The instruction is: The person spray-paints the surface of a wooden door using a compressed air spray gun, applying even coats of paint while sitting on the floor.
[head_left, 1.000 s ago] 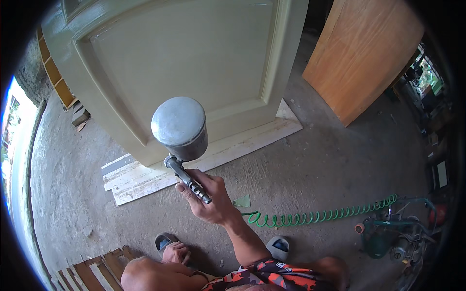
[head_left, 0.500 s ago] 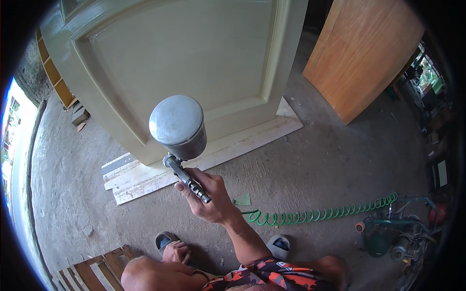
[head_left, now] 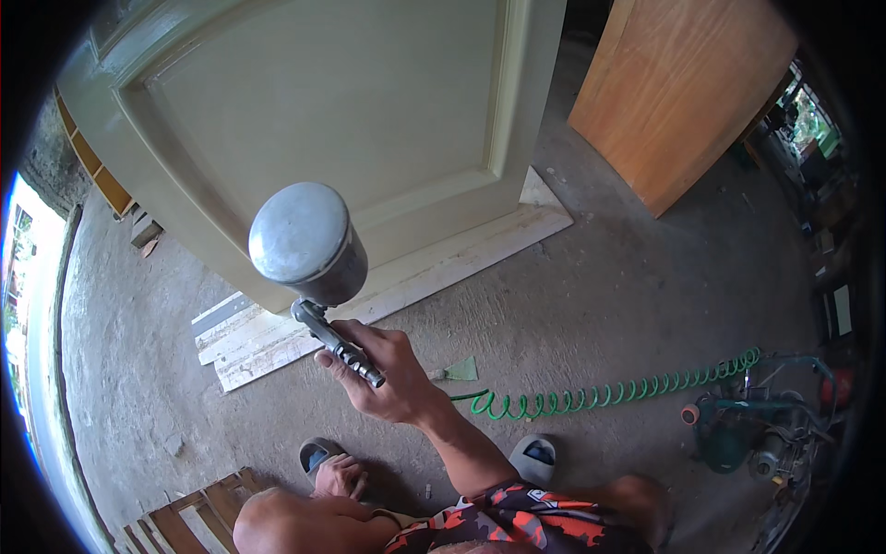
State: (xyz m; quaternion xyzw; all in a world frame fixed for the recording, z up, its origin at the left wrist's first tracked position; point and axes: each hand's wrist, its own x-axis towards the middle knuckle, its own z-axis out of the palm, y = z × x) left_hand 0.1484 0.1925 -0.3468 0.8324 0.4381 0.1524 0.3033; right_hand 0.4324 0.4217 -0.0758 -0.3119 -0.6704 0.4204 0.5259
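Observation:
My right hand (head_left: 386, 369) is closed around a metal spray gun (head_left: 337, 342), its thumb on the left side. A round silver cup (head_left: 300, 235) with a flat lid sits on top of the gun, slightly tilted. Beyond the gun stands a large cream panelled door (head_left: 341, 111), glossy at its upper left. The cup hides part of the door's lower frame. Low on the left, my left hand (head_left: 340, 475) hangs beside a grey sandal (head_left: 312, 451). Its fingers are loosely bent and nothing shows in them.
White-stained boards (head_left: 277, 346) lie under the door. A green coiled hose (head_left: 591, 399) runs rightward to an air compressor (head_left: 724, 448). A fan-shaped green piece (head_left: 461, 370) lies near my wrist. An orange-brown wooden panel (head_left: 678, 102) stands at right; a slatted wooden piece (head_left: 194, 517) lies lower left.
My right hand has carried the spray gun a little to the left across the door. The whole view has shifted slightly. My left hand stays beside the sandal.

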